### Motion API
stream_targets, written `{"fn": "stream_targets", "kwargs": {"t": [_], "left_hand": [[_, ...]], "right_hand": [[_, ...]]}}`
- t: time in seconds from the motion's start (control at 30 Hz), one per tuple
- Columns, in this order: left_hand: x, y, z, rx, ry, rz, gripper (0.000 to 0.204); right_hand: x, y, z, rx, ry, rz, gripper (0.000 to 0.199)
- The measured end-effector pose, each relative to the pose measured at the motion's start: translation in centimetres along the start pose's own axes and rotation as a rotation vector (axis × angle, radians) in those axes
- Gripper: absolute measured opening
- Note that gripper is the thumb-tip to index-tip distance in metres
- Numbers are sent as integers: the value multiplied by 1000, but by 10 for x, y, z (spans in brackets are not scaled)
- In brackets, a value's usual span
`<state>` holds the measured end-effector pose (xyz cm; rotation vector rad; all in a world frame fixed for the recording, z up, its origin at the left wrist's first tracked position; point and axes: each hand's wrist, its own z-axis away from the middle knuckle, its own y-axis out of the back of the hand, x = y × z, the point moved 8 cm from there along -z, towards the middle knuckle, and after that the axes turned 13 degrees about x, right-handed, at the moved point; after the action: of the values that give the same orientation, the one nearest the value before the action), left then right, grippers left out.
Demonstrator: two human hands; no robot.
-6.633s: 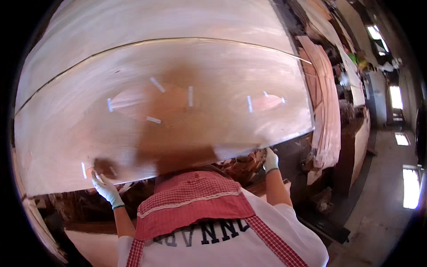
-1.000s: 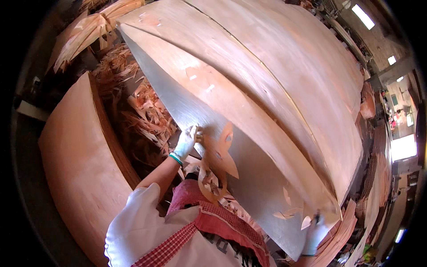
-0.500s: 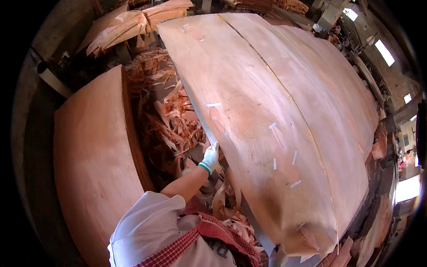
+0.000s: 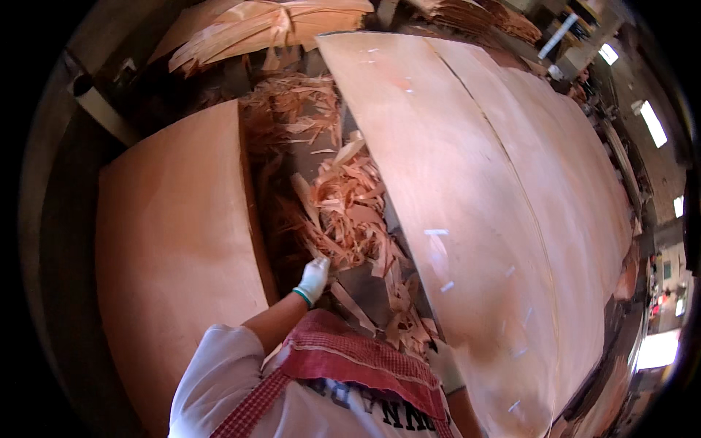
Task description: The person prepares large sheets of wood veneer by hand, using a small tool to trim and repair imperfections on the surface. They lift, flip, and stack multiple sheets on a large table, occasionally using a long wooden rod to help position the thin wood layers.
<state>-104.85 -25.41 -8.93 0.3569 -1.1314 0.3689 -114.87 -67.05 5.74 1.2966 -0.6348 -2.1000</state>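
Observation:
My left hand, in a white glove, stretches its fingers out to the heap of veneer scraps and touches the loose strips at its near edge. It holds nothing that I can see. My right hand, also gloved, is at the near edge of the large thin veneer sheet, which lies across the right side on a second sheet. A red checked scarf on my chest partly hides that hand.
A thick stack of veneer sheets stands at the left, with a dark gap full of scraps between it and the large sheet. More bundled veneer lies at the far side. The workshop floor and windows show at the right.
My left hand has let go of the sheet's edge and moved down to the scraps. The large sheet has dropped from raised and tilted to lying flat on the right.

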Motion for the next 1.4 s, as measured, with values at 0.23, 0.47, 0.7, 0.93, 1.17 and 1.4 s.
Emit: {"fn": "stream_targets", "kwargs": {"t": [0.23, 0.47, 0.7, 0.93, 1.17, 1.4], "left_hand": [[70, 165, -102, 19, 315, 900, 38], [268, 180, -195, -222, 102, 1256, 79], [375, 211, -337, -290, 114, 1263, 73], [432, 241, -477, -253, 114, 1306, 66], [481, 286, -671, -283, 130, 1252, 56], [450, 317, -870, -165, 389, 423, 33]], "right_hand": [[-192, -103, -124, -237, 377, 303, 38], [-331, -184, -227, -414, 536, 442, 38], [-528, -257, -367, -388, 720, 263, 34], [-749, -338, -462, -664, 611, -143, 23], [-889, -406, -603, -478, 838, -157, 25], [-959, -413, -750, -318, 483, 68, 31]]}}
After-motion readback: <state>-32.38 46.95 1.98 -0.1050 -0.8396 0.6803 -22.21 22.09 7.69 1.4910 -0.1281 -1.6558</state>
